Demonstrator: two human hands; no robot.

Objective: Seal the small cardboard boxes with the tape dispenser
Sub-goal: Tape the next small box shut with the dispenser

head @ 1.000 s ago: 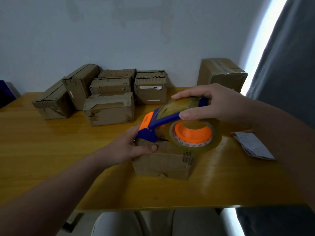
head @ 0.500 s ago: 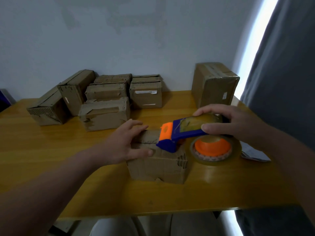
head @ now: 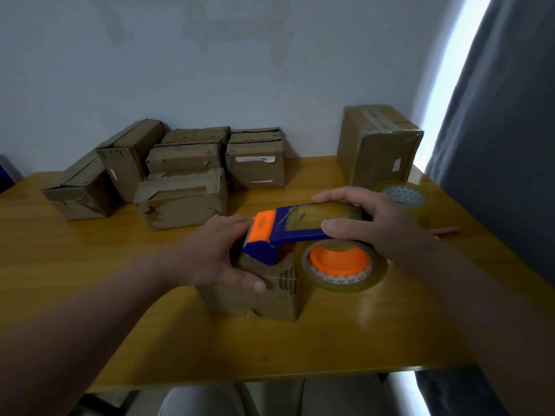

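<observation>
Right grip (head: 369, 226) clasps blue-orange tape dispenser (head: 300, 232), front end on small box (head: 255, 298) at centre of tabletop (head: 90, 265); left grip (head: 216, 256) holds that box. White label (head: 255, 159) on back box (head: 264, 174), print unreadable; spare tape roll (head: 404, 196) behind right grip

Yellow wooden table (head: 75, 259); pale blue-grey wall (head: 210, 70) behind; grey curtain (head: 504, 175) at right; spare clear tape roll (head: 402, 197) and thin wooden stick (head: 444, 230) near the table's right edge.
</observation>
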